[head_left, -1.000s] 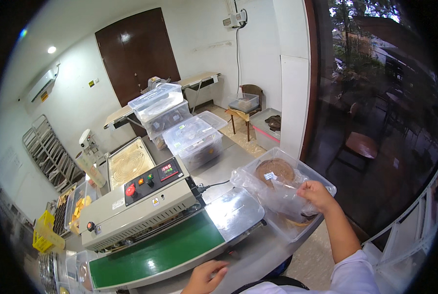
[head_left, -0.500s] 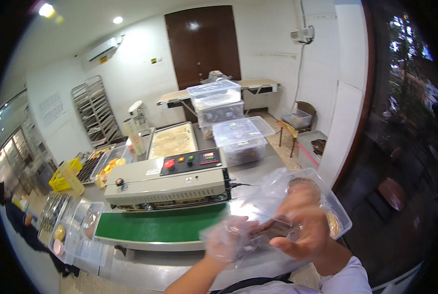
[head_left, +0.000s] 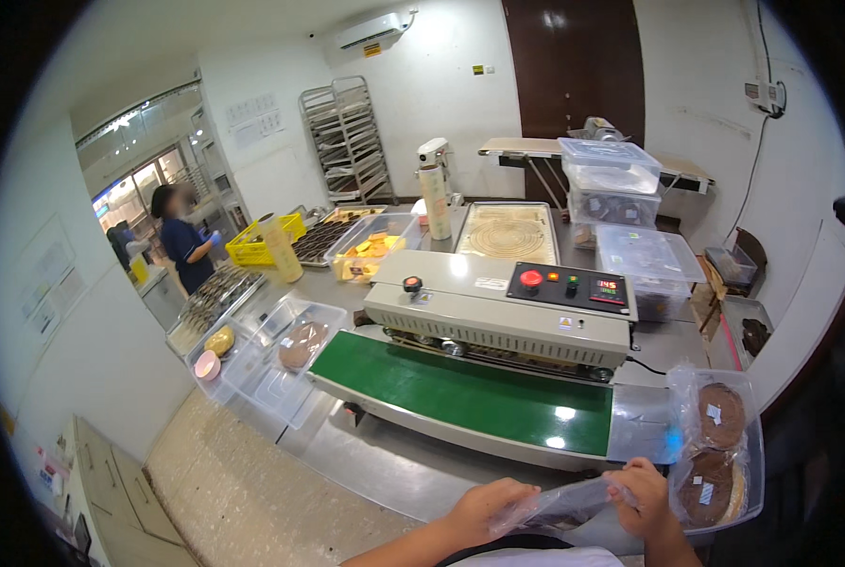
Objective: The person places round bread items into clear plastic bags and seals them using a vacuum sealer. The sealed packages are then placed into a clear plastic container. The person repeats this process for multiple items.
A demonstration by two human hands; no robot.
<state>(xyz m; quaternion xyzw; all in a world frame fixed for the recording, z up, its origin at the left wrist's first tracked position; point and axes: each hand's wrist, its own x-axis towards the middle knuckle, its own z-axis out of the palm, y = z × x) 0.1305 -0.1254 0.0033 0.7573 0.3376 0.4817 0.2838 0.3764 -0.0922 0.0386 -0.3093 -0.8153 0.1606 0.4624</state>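
A clear plastic bag [head_left: 560, 498] is stretched between my two hands, close to my body at the table's front edge. My left hand [head_left: 491, 508] pinches one end of its rim. The other end is gripped by the closed fingers of my right hand [head_left: 642, 497]. Something dark shows low in the bag, mostly hidden. Just beyond my hands runs the green conveyor belt [head_left: 470, 395] of a beige bag sealing machine [head_left: 498, 307]. Beside my right hand, a clear plastic tub [head_left: 755, 454] holds round brown discs [head_left: 721, 416] in clear wrapping with small labels.
Left of the machine stand open clear tubs [head_left: 281, 402], one with a brown disc. Yellow pieces fill another tub [head_left: 380, 250] behind. Lidded boxes [head_left: 645, 255] are stacked at the back right. A person in dark blue [head_left: 186, 246] stands far left, beyond a yellow crate [head_left: 267, 244].
The view has turned left. My left hand, earlier inside the bag, now grips its edge from outside. My right hand has closed on the other end, and the bag is lower, nearer me.
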